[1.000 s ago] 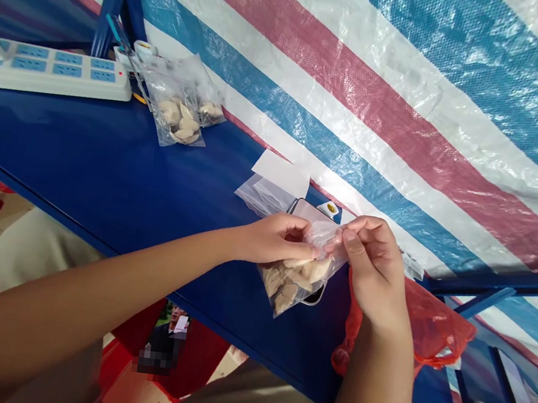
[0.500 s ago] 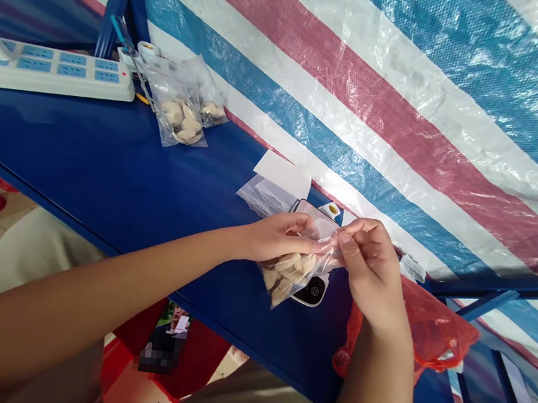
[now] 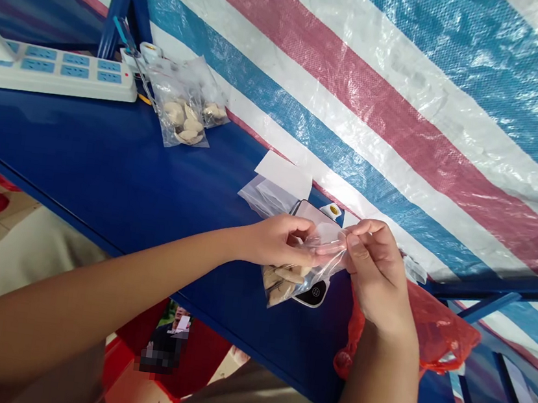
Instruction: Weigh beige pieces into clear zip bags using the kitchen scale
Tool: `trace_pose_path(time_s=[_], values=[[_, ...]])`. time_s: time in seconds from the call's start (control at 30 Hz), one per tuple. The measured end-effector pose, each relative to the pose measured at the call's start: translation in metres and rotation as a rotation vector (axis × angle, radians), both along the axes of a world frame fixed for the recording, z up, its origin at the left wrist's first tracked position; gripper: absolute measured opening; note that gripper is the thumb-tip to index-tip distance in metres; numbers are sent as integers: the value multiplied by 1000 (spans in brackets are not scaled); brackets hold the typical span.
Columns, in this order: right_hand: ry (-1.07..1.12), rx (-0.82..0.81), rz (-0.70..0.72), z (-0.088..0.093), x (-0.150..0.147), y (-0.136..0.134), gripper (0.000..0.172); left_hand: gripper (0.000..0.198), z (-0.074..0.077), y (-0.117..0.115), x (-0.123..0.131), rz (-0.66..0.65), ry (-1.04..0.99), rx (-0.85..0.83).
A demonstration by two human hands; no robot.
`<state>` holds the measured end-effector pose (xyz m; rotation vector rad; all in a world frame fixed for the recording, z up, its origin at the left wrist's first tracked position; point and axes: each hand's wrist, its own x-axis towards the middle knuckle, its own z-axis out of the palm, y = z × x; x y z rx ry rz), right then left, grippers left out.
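A clear plastic bag (image 3: pixel 326 275) with several beige, flat slices (image 3: pixel 285 275) in its lower part hangs tilted between my hands. My left hand (image 3: pixel 276 240) is closed on the bag near its mouth, some fingertips seen through the plastic. My right hand (image 3: pixel 373 260) pinches the bag's upper edge between thumb and fingers. Just beneath the bag is a white-rimmed device with a black panel (image 3: pixel 314 293), partly hidden. Behind my left hand lie flat empty plastic bags (image 3: pixel 267 196) and a white paper (image 3: pixel 285 172).
Two filled clear bags (image 3: pixel 185 122) lie at the back left of the blue table (image 3: pixel 82 159), beside a power strip (image 3: pixel 59 74). A red plastic bag (image 3: pixel 444 328) sits right of my right forearm. A striped sheet (image 3: pixel 361 88) hangs behind. Below, a phone (image 3: pixel 166 339) rests on a red stool.
My right hand has shifted slightly right, drawing the bag's upper edge with it. The slices sit lower in the bag. My left fingers have moved a little on the plastic.
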<state>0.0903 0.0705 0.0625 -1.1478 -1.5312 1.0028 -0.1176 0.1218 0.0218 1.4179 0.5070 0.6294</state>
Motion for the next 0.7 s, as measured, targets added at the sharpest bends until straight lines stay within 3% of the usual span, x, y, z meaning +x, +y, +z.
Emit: trace_pose_path(time_s=[0.23,0.33,0.4,0.57,0.63,0.7], values=[[26,32,-24,1,-5,-1,13,36,-4,3,2,-3,-20,8],[120,77,-123,1,-2,2,18,28,0,5,1,54,-54,-1],[170,120,-249,-3,5,8,22,29,1,10,-2,215,-109,-6],[7,62,-448,-22,28,31,29,20,-11,34,-15,869,-128,111],[-14,14,-515,-27,33,37,28,18,-17,40,-18,935,-90,187],[-8,-11,-570,-29,34,39,28,19,-22,39,-19,875,-35,268]])
